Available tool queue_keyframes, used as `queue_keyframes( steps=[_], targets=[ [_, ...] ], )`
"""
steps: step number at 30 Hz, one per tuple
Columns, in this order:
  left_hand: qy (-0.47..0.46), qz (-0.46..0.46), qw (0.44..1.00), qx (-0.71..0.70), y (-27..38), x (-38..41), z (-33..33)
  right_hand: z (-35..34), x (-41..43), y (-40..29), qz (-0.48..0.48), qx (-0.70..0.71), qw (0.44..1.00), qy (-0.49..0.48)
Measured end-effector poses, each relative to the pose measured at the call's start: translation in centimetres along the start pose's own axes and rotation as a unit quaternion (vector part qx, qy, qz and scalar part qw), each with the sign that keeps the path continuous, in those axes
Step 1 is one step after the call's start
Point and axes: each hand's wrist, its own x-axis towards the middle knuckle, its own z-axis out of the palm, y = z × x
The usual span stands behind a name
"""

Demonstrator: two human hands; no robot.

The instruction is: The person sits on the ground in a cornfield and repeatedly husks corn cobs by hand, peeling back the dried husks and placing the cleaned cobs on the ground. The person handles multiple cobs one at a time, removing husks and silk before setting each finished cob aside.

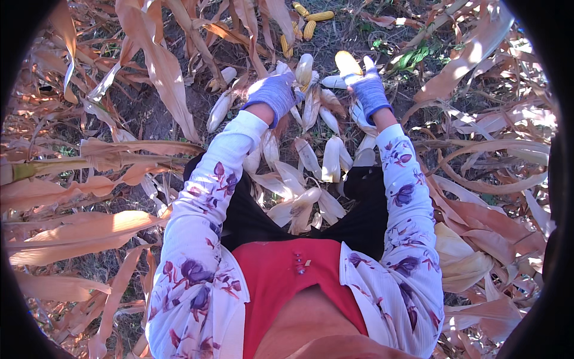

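My right hand [370,92], in a grey knit glove, grips a bare yellow corn cob [348,63] that points up and to the left. In a matching glove, my left hand [272,92] is to the left, its fingers bent and partly hidden. Brown corn silk [281,128] shows just below it; whether the hand holds any husk cannot be made out. Several ears in pale husks lie between and below the hands, among them a husked ear [332,159] and another ear [307,158]. Close beside my left hand, a partly opened ear [304,67] shows some yellow kernels.
Several bare yellow cobs [309,29] lie on the soil farther ahead. Loose stripped husks [291,197] are on the ground between my legs [365,197]. Dry corn stalks and leaves [161,67] crowd the left, with more dry leaves [484,224] on the right.
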Motion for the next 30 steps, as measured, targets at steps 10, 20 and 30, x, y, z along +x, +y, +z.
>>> queue_keyframes(
  steps=[10,20,30],
  targets=[
    [0.103,0.032,0.875,-0.473,-1.4,2.1,11.7,0.4,-3.7,-7.8,0.061,0.044,0.928,-0.366],
    [0.048,-0.099,0.755,-0.646,2.3,0.6,6.5,1.9,-6.0,-6.8,-0.039,-0.246,0.939,-0.237],
    [0.157,-0.109,0.668,-0.719,-2.7,1.4,-0.7,9.7,-16.0,0.8,-0.054,-0.350,0.660,-0.663]
  ],
)
